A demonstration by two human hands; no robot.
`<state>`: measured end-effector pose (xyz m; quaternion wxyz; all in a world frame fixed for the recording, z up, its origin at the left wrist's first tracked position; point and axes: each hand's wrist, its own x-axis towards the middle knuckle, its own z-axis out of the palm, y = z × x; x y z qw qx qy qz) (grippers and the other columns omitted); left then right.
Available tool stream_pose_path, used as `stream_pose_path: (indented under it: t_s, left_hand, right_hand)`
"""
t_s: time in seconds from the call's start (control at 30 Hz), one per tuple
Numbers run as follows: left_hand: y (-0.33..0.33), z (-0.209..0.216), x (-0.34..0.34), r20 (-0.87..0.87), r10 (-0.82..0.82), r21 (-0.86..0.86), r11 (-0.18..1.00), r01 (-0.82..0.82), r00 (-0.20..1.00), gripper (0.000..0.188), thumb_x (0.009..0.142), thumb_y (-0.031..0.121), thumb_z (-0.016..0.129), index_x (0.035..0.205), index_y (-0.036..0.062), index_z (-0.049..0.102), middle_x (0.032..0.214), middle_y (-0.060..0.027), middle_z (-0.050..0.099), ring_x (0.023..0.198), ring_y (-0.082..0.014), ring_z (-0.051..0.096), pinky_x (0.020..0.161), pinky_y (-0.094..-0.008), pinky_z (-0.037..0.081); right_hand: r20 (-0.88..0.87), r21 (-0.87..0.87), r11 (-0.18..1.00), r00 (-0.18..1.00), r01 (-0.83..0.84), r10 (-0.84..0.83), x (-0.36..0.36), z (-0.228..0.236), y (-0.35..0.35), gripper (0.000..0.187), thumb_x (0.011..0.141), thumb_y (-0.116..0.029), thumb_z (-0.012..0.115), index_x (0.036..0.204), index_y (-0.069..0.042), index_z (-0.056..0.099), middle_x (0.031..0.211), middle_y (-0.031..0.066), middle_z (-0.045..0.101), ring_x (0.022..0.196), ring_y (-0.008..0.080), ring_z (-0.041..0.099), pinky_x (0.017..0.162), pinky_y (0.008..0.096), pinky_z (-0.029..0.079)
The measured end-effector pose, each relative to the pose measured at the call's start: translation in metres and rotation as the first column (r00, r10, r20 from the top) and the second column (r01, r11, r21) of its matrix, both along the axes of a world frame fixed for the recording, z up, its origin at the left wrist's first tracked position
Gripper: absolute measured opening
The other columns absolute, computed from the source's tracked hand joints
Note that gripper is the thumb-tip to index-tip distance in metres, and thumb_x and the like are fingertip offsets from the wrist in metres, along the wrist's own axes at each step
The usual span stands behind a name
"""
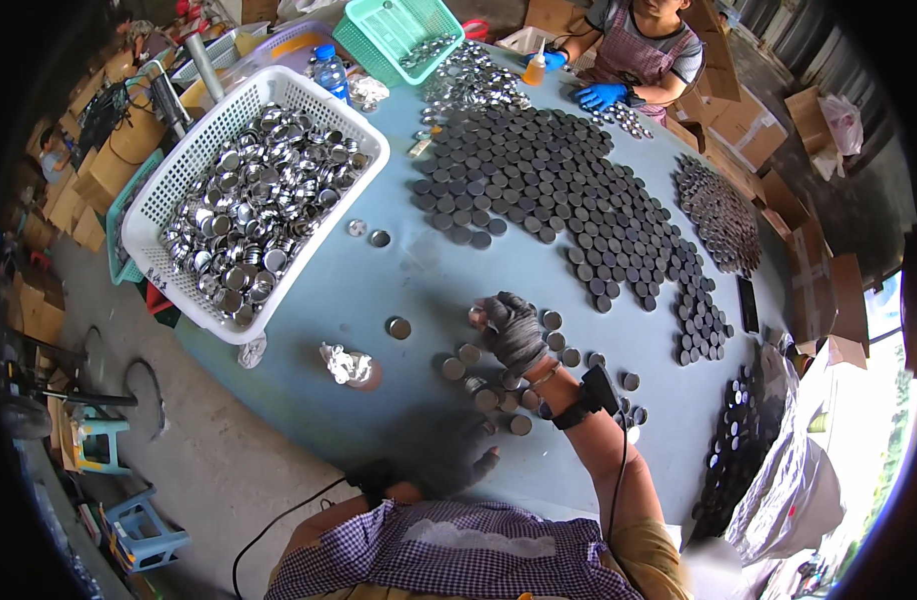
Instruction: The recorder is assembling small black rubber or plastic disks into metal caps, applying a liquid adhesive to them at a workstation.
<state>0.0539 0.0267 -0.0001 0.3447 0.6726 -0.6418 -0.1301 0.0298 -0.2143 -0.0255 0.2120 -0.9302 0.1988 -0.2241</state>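
My right hand (pixel 514 332), in a grey glove with bare fingertips, is closed above the blue table (pixel 339 270); what its fingers hold, if anything, I cannot make out. Around and beneath it lie several small round metal caps (pixel 486 400), partly hidden by the wrist. My left hand (pixel 444 455), in a dark glove, is low over the near table edge and smeared by motion, so its grip is unclear. Left of my right hand, a single cap (pixel 399 327) lies apart. A small pinkish container with white crumpled material on it (pixel 351 367) stands further left.
A white basket (pixel 364 125) full of shiny caps stands at the left. Dark round caps (pixel 539 170) cover the far middle, with more piled at the right (pixel 719 215). Across the table a person in blue gloves (pixel 604 96) sits near a squeeze bottle (pixel 535 68). A phone-like black slab (pixel 748 305) lies right.
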Motion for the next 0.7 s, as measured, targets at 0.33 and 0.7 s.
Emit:
stream_pose_path:
  t_s: [0.33,0.7]
  left_hand:
    - [0.000,-0.004,-0.002,-0.021,-0.015,-0.013,1.000,0.015,1.000,0.036,0.088,0.028,0.064,0.109,-0.0011,0.062,0.104,-0.0168,0.060,0.097,-0.0326,0.058,0.087,-0.0448,0.046]
    - [0.009,-0.026,-0.005,-0.126,0.003,0.031,1.000,0.001,0.992,0.046,0.082,0.030,0.072,0.117,0.0017,0.059,0.122,-0.0201,0.054,0.116,-0.0384,0.050,0.100,-0.0498,0.041]
  right_hand:
    - [0.083,-0.103,0.993,0.995,0.058,-0.050,0.002,-0.003,-0.010,0.041,0.069,-0.009,0.066,0.109,-0.008,0.063,0.100,0.0104,0.065,0.096,0.0341,0.059,0.084,0.0468,0.049]
    - [-0.195,0.041,0.996,0.977,-0.084,0.090,-0.023,0.028,0.023,0.057,0.067,-0.018,0.074,0.121,-0.008,0.059,0.117,0.0123,0.059,0.115,0.0326,0.051,0.096,0.0458,0.042]
